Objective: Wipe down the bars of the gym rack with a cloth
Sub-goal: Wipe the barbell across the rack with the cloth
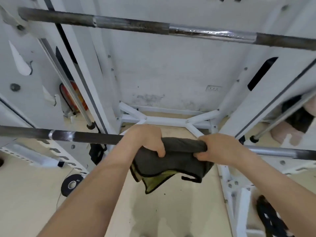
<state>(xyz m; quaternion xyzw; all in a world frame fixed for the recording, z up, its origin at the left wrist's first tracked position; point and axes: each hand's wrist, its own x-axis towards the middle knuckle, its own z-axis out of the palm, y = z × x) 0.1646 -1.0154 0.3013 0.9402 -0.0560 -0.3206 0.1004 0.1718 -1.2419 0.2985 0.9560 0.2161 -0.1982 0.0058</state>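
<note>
Head | cloth (172, 161) draped over bar (89, 138) | left hand (147, 139), right hand (220, 147) grip its ends

At the frame's centre the cloth (171, 161) is dark grey with black edging and a yellow-green underside. The lower bar (82, 136) and the upper bar (136, 26) are dark grey, broken by shiny silver bands. The rack frame (171, 119) is white, the floor (25, 194) pale beige, and a roll (72, 184) at lower left black.

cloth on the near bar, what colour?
The cloth is dark grey, yellow-green underneath; head view shows it.
</note>
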